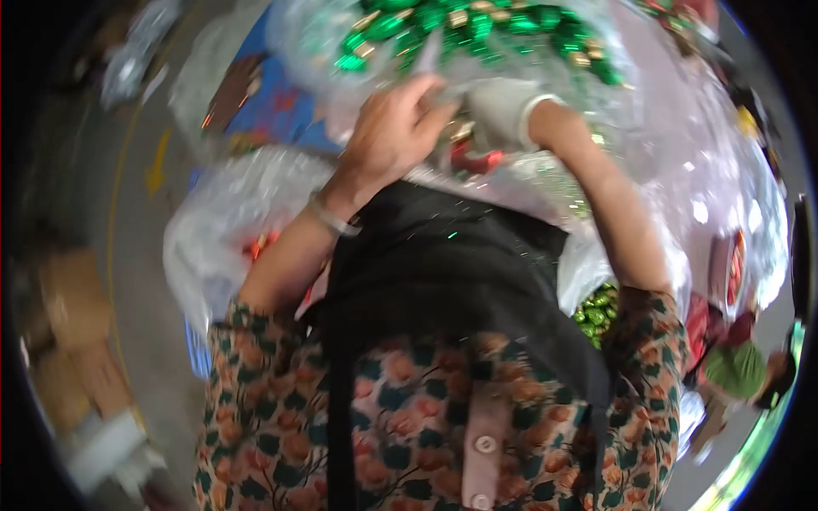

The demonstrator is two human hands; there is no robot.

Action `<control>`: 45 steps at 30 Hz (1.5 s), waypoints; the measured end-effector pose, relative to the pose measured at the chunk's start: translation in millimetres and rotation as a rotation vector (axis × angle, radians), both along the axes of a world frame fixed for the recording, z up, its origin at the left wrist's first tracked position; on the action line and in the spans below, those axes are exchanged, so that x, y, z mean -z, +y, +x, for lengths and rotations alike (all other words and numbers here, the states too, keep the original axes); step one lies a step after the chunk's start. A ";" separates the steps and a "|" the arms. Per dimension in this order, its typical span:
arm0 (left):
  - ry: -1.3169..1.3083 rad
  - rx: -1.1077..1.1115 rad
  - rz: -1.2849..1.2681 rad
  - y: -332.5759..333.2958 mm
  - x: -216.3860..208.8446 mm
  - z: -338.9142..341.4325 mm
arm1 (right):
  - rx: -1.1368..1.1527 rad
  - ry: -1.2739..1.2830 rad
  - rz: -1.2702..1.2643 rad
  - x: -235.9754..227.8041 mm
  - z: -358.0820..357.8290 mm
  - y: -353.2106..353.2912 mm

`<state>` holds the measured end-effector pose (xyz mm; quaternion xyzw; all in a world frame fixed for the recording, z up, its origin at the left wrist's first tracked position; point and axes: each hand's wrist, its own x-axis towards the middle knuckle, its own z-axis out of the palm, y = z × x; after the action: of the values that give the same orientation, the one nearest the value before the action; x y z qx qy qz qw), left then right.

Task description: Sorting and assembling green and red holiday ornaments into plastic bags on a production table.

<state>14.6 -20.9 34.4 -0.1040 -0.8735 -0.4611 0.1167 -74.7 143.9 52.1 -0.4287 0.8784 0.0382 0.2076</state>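
My left hand (394,128) is bare, with a band on the wrist, and reaches over the work surface; its fingers are smeared by motion. Close by on the right, my right hand (503,112) wears a white glove, its fingertips hidden from me. Between and just below the hands lie shiny red and gold pieces (474,158), too blurred to name; whether either hand touches them I cannot tell. A pale strip (430,51) rises past the left fingers. Beyond both hands, a clear plastic bag (302,51) holds many glossy green and gold ornaments (481,25).
At the left stands a plastic-lined container (204,226) with red pieces inside. Green baubles (596,315) fill another bag by my right elbow. Cardboard boxes (77,298) rest on the floor at far left. Another person (737,370) is at the far right.
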 end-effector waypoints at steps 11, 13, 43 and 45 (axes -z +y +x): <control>-0.471 -0.803 -0.257 -257.0 151.7 218.1 | 0.045 -0.008 -0.143 22.8 -12.1 -1.9; -0.578 -0.752 -0.325 -244.4 210.7 252.8 | 0.068 -0.021 -0.112 16.5 -7.6 -4.0; 0.407 0.314 -0.532 2.5 -61.0 1.1 | 0.143 0.485 -0.480 21.0 78.1 57.4; 0.405 0.365 -0.643 14.8 -38.2 -23.1 | 0.124 0.454 -0.526 22.3 77.1 55.3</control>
<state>-8.6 -6.1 72.6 -0.3766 -0.8995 -0.1486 0.1639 2.4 199.2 29.7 -0.3941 0.9062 -0.1078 -0.1086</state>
